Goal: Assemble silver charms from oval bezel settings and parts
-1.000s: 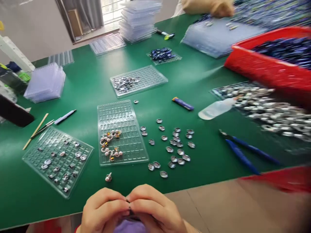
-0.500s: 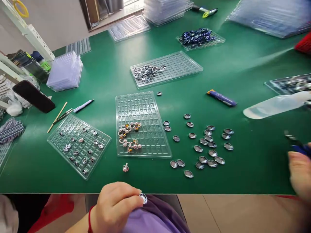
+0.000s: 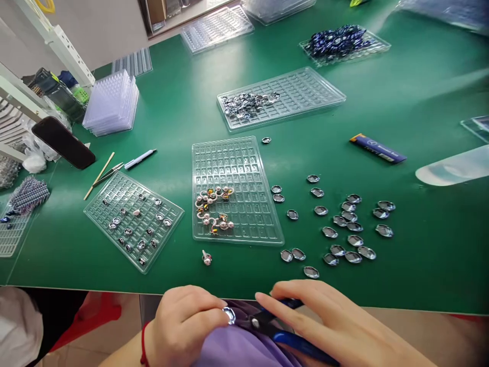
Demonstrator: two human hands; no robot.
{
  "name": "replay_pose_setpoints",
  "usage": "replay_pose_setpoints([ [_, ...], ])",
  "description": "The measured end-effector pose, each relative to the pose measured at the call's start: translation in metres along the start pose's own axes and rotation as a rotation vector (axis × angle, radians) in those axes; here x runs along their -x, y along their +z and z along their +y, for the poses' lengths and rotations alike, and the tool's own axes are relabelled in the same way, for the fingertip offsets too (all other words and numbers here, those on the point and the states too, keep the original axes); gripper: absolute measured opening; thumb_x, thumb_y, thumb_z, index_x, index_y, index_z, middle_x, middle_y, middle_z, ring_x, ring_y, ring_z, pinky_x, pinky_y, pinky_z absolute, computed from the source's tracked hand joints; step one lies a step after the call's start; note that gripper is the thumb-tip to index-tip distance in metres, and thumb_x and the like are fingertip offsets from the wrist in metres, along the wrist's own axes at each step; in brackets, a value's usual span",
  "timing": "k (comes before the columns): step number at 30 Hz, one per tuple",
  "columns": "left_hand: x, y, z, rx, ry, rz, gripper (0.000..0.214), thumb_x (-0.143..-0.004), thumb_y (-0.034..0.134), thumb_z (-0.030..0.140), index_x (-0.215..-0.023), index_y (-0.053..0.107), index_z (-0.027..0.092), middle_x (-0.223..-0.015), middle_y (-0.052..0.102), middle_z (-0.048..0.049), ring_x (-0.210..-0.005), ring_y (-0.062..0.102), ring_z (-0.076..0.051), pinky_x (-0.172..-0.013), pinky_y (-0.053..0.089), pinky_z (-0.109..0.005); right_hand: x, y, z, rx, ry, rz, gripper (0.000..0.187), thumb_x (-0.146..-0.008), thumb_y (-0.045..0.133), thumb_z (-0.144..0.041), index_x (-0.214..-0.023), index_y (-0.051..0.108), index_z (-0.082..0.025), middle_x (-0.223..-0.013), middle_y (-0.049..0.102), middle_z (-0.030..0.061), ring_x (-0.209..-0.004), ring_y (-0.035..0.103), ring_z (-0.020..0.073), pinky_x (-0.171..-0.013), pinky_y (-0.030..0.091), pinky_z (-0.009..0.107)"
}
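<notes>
My left hand [image 3: 183, 322] is at the bottom centre, below the table edge, fingers pinched on a small silver oval setting [image 3: 229, 314]. My right hand [image 3: 332, 323] holds blue-handled pliers [image 3: 284, 331], whose jaws point left at the setting. Just above, on the green table [image 3: 420, 265], lie several loose silver oval settings [image 3: 344, 227]. A clear grid tray [image 3: 235, 189] in the middle holds a cluster of small pearl and amber pieces [image 3: 212, 209]. One small pearl piece [image 3: 207, 258] lies alone near the front edge.
A second grid tray [image 3: 133, 219] with small parts sits at left. Farther back are a tray with silver settings [image 3: 280, 97] and one with dark blue stones [image 3: 344, 43]. A blue tube [image 3: 377, 148], clear bottle [image 3: 453, 167], pens [image 3: 139, 158], black phone [image 3: 63, 142] and stacked trays [image 3: 112, 102] surround.
My right hand, which was out at the right edge by the pliers, has come back to the centre with the pliers. The view has shifted left; the left hand stays pinched on the setting.
</notes>
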State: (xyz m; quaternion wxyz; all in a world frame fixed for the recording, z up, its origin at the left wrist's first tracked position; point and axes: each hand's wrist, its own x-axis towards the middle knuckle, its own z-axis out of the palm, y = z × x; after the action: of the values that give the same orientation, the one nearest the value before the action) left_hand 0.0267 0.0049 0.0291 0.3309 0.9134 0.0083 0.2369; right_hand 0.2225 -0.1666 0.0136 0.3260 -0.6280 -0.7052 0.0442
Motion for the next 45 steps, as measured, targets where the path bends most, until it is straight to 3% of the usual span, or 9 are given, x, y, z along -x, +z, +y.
replay_pose_setpoints([
  [4, 0.002, -0.002, 0.0, -0.01, 0.013, 0.008, 0.023, -0.097, 0.042, 0.01, -0.096, 0.065, 0.012, -0.081, 0.075, -0.01, -0.072, 0.071, -0.017, -0.063, 0.058, -0.026, -0.013, -0.002, -0.001, 0.03, -0.011, 0.007, 0.031, -0.097, 0.041, -0.018, -0.114, 0.067, -0.017, -0.094, 0.067, 0.0117, -0.083, 0.066, 0.0182, -0.071, 0.057, 0.027],
  [15, 0.005, -0.004, 0.0, -0.037, 0.023, -0.035, 0.024, -0.097, 0.042, 0.014, -0.099, 0.066, 0.014, -0.084, 0.076, -0.0096, -0.076, 0.072, -0.018, -0.066, 0.06, -0.027, -0.016, -0.004, -0.005, 0.045, -0.021, -0.051, 0.032, -0.095, 0.042, -0.016, -0.114, 0.067, -0.016, -0.095, 0.067, 0.0118, -0.083, 0.065, 0.019, -0.071, 0.056, 0.029],
  [28, -0.002, -0.011, 0.005, -0.163, 0.12, -0.118, 0.027, -0.097, 0.038, 0.012, -0.105, 0.064, 0.01, -0.086, 0.077, -0.0123, -0.08, 0.072, -0.02, -0.068, 0.062, -0.03, -0.016, -0.005, -0.007, 0.058, -0.015, -0.034, 0.031, -0.094, 0.041, -0.013, -0.11, 0.067, -0.016, -0.091, 0.067, 0.011, -0.08, 0.064, 0.0184, -0.07, 0.054, 0.03],
  [45, -0.005, -0.011, 0.009, -0.283, 0.215, -0.136, 0.034, -0.096, 0.035, 0.009, -0.095, 0.069, 0.006, -0.086, 0.078, -0.0141, -0.078, 0.074, -0.023, -0.074, 0.063, -0.035, -0.019, -0.004, -0.012, 0.095, -0.03, -0.011, 0.033, -0.093, 0.037, -0.008, -0.106, 0.067, -0.014, -0.086, 0.066, 0.0095, -0.076, 0.063, 0.018, -0.069, 0.052, 0.029],
])
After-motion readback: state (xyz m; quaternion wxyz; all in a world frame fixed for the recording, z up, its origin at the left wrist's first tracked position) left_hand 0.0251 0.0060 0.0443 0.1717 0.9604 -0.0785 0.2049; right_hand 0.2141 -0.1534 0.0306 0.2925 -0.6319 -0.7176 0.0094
